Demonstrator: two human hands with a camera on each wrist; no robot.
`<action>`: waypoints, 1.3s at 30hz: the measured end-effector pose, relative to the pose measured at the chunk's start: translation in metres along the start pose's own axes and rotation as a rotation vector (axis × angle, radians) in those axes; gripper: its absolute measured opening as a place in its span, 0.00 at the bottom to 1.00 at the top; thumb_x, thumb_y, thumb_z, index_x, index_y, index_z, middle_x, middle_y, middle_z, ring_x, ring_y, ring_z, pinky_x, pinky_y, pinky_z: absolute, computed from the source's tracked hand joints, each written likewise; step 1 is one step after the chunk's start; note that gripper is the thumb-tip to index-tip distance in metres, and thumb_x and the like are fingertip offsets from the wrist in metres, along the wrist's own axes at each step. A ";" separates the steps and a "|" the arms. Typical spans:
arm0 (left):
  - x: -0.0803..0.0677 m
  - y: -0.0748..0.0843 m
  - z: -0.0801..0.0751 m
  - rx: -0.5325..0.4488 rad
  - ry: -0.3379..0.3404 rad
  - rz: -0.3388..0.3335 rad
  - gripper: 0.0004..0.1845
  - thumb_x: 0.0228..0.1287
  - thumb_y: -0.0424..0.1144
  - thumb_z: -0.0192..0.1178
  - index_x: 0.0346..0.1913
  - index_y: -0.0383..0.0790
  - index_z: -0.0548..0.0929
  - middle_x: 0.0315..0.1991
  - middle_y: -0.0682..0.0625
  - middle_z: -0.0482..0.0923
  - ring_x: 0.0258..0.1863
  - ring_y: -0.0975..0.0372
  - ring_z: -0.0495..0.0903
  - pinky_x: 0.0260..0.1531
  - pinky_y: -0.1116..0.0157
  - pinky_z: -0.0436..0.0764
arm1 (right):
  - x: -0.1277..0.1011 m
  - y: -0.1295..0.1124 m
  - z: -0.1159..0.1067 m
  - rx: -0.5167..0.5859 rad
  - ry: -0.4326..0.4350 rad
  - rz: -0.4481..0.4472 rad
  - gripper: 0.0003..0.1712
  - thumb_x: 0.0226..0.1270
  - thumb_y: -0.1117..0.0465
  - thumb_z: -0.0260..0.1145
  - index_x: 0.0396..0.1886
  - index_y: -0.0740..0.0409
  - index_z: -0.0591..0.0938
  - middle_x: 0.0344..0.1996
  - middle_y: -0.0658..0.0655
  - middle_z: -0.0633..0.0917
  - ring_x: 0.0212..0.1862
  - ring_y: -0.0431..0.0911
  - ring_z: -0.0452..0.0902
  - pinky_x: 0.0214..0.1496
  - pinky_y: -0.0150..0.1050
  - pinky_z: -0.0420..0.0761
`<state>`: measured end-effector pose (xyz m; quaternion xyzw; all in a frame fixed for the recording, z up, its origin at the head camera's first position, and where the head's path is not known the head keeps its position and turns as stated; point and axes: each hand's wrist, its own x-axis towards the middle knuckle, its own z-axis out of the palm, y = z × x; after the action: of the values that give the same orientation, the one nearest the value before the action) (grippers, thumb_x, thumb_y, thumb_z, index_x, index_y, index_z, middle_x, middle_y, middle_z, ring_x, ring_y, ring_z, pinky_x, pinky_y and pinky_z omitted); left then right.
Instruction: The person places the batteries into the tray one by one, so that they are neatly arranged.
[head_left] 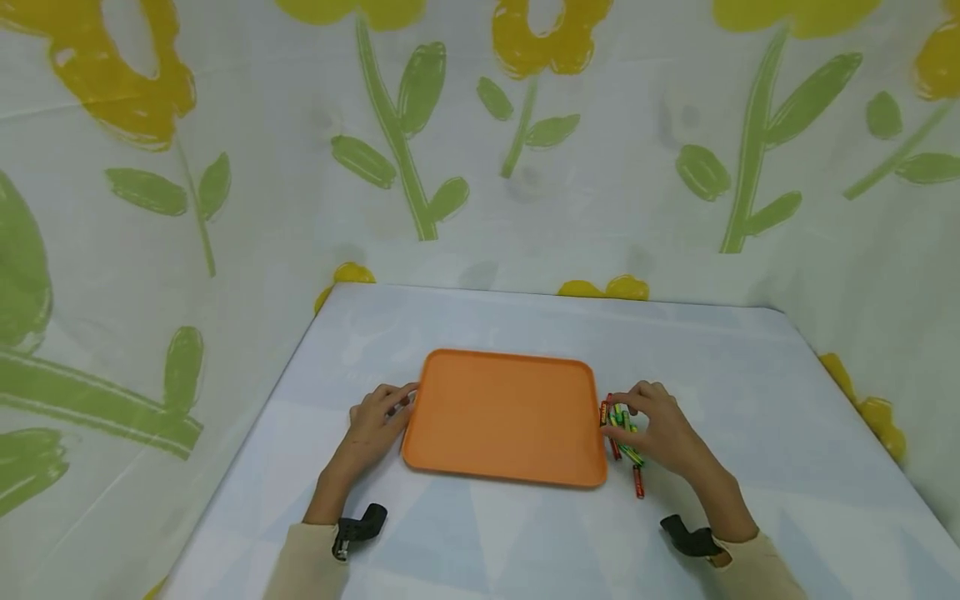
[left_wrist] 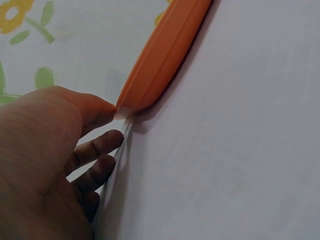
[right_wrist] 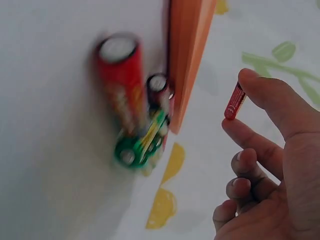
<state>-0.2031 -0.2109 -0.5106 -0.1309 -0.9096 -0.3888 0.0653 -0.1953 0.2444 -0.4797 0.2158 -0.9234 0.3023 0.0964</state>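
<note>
My right hand (head_left: 660, 425) pinches a red battery (right_wrist: 235, 101) by its ends between thumb and index finger; the other fingers curl loosely. In the head view this hand is over the right rim of an orange tray (head_left: 506, 417). Beneath and beside it lies a small pile of green-and-yellow batteries (head_left: 628, 446) and red ones. A single red battery (head_left: 638, 482) lies a little nearer to me. My left hand (head_left: 375, 425) rests at the tray's left edge, fingertips touching the rim (left_wrist: 150, 65), with its remaining fingers loosely bent in the left wrist view.
The tray's flat inside shows bare orange. It lies on a pale table (head_left: 517, 542) with faint blue triangles. A white flower-print curtain (head_left: 600, 167) hangs behind and at both sides. Each wrist carries a black camera mount (head_left: 362, 529).
</note>
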 end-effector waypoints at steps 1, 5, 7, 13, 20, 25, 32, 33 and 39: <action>0.001 0.001 -0.001 -0.002 0.003 0.001 0.21 0.76 0.40 0.56 0.68 0.42 0.76 0.45 0.51 0.76 0.41 0.57 0.71 0.48 0.48 0.54 | 0.002 -0.002 0.002 0.002 0.010 -0.011 0.23 0.53 0.55 0.81 0.48 0.57 0.87 0.31 0.53 0.72 0.39 0.50 0.64 0.38 0.42 0.60; 0.004 0.004 -0.003 0.000 0.006 -0.001 0.21 0.75 0.39 0.57 0.68 0.41 0.77 0.45 0.50 0.76 0.41 0.57 0.72 0.48 0.48 0.54 | 0.011 -0.010 0.009 0.016 0.042 -0.046 0.22 0.53 0.56 0.81 0.48 0.57 0.87 0.31 0.54 0.73 0.38 0.50 0.64 0.39 0.42 0.59; 0.006 0.006 -0.003 -0.006 0.002 -0.007 0.21 0.75 0.38 0.57 0.68 0.41 0.77 0.45 0.51 0.76 0.41 0.57 0.71 0.48 0.48 0.53 | 0.015 -0.013 0.013 0.011 0.053 -0.065 0.22 0.53 0.55 0.81 0.47 0.56 0.87 0.30 0.54 0.72 0.37 0.49 0.63 0.39 0.41 0.58; 0.010 0.008 -0.002 -0.029 -0.010 -0.012 0.21 0.75 0.38 0.58 0.68 0.41 0.77 0.45 0.51 0.76 0.42 0.56 0.71 0.51 0.48 0.53 | 0.025 -0.020 0.024 0.009 0.073 -0.115 0.22 0.51 0.55 0.82 0.46 0.55 0.87 0.28 0.53 0.70 0.35 0.46 0.61 0.38 0.41 0.55; 0.014 0.005 -0.002 0.003 -0.006 -0.014 0.21 0.75 0.39 0.57 0.68 0.44 0.77 0.45 0.52 0.76 0.41 0.59 0.71 0.50 0.48 0.54 | 0.033 -0.030 0.036 0.057 0.048 -0.089 0.20 0.53 0.54 0.81 0.46 0.50 0.86 0.30 0.52 0.70 0.37 0.46 0.61 0.39 0.43 0.58; 0.012 0.002 -0.001 0.032 -0.001 -0.040 0.21 0.76 0.41 0.57 0.68 0.46 0.77 0.44 0.54 0.76 0.40 0.60 0.70 0.49 0.48 0.55 | 0.039 -0.038 0.048 0.084 0.060 -0.138 0.20 0.52 0.56 0.82 0.44 0.50 0.86 0.30 0.48 0.68 0.38 0.45 0.61 0.40 0.45 0.58; 0.004 0.000 0.000 0.064 0.003 -0.080 0.21 0.75 0.41 0.58 0.68 0.46 0.78 0.44 0.55 0.76 0.39 0.61 0.71 0.49 0.48 0.57 | 0.041 -0.050 0.064 0.078 0.081 -0.193 0.19 0.52 0.55 0.82 0.43 0.50 0.86 0.29 0.45 0.65 0.37 0.41 0.60 0.39 0.41 0.58; 0.003 0.001 0.000 0.056 0.004 -0.083 0.21 0.74 0.40 0.59 0.68 0.46 0.78 0.44 0.55 0.76 0.40 0.61 0.71 0.50 0.48 0.57 | 0.041 -0.052 0.066 0.082 0.084 -0.198 0.19 0.52 0.55 0.82 0.43 0.50 0.86 0.29 0.47 0.66 0.36 0.42 0.61 0.38 0.41 0.59; -0.003 0.000 0.002 0.036 0.004 -0.080 0.21 0.74 0.39 0.59 0.67 0.47 0.78 0.42 0.57 0.75 0.40 0.62 0.71 0.49 0.49 0.56 | 0.041 -0.058 0.077 0.102 0.070 -0.202 0.18 0.53 0.55 0.81 0.43 0.50 0.86 0.29 0.50 0.68 0.37 0.43 0.61 0.37 0.38 0.61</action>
<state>-0.1999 -0.2096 -0.5126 -0.0925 -0.9208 -0.3751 0.0537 -0.2090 0.1425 -0.4983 0.3018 -0.8764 0.3450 0.1474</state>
